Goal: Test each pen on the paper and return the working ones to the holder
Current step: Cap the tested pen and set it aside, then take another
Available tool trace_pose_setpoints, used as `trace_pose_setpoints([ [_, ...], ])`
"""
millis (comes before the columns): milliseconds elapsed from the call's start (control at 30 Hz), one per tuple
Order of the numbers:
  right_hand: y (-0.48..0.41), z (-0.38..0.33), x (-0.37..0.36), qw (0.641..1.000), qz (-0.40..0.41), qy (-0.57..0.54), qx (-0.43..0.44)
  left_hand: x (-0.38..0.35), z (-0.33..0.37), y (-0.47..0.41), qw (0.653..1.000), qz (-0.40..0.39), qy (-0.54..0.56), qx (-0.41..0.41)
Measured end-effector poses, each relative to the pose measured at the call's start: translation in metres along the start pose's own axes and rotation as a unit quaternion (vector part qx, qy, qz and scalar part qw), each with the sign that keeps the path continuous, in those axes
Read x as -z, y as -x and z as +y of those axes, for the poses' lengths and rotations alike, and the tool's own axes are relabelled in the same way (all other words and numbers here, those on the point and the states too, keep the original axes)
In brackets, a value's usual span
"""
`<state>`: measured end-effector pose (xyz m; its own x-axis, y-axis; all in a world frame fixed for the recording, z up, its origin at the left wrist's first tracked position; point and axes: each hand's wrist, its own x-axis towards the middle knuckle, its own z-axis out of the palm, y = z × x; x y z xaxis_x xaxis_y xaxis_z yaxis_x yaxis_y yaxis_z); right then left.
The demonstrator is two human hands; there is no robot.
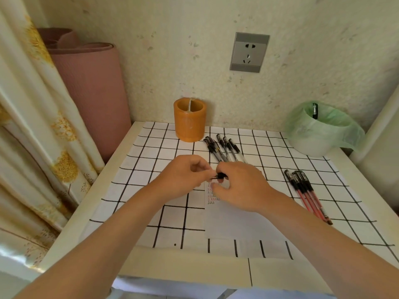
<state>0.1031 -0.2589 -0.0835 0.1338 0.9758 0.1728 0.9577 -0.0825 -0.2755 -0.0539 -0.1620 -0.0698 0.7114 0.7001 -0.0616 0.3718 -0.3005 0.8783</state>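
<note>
My left hand (183, 176) and my right hand (239, 186) meet over the top of a white paper (235, 221) marked with small scribbles. Between their fingertips is a black pen (220, 175), of which only a short dark part shows; both hands pinch it. Several black pens (224, 147) lie in a bunch just beyond the hands. An orange cylindrical holder (189, 119) stands at the back of the table with one thin pale stick inside. Several red pens (306, 195) lie to the right of the paper.
A white bin lined with a green bag (321, 130) stands at the back right with a black pen in it. The table has a grid-patterned cloth (151, 160). A rolled pink mat (90, 87) and a curtain (28, 126) stand at the left.
</note>
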Motion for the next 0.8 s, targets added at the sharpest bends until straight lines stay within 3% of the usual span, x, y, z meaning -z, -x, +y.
trace_pose_setpoints([
  [167,0.0,-0.008,-0.002,0.994,0.043,0.071,-0.069,0.0,0.011,0.004,0.994,-0.039,0.071,0.075],
  [433,-0.002,-0.013,-0.005,0.994,0.052,0.05,-0.077,0.007,0.008,0.004,0.996,-0.051,0.045,0.065],
  [600,-0.003,-0.004,-0.009,0.991,0.007,-0.134,-0.009,0.015,0.004,-0.005,0.994,0.074,0.032,0.068],
  [733,-0.006,0.002,-0.012,0.993,0.024,-0.119,0.0,0.027,-0.002,-0.016,0.98,0.183,0.036,0.075],
  [800,-0.008,0.004,-0.012,0.994,0.022,-0.109,-0.013,0.031,-0.004,-0.02,0.979,0.188,0.021,0.071],
])
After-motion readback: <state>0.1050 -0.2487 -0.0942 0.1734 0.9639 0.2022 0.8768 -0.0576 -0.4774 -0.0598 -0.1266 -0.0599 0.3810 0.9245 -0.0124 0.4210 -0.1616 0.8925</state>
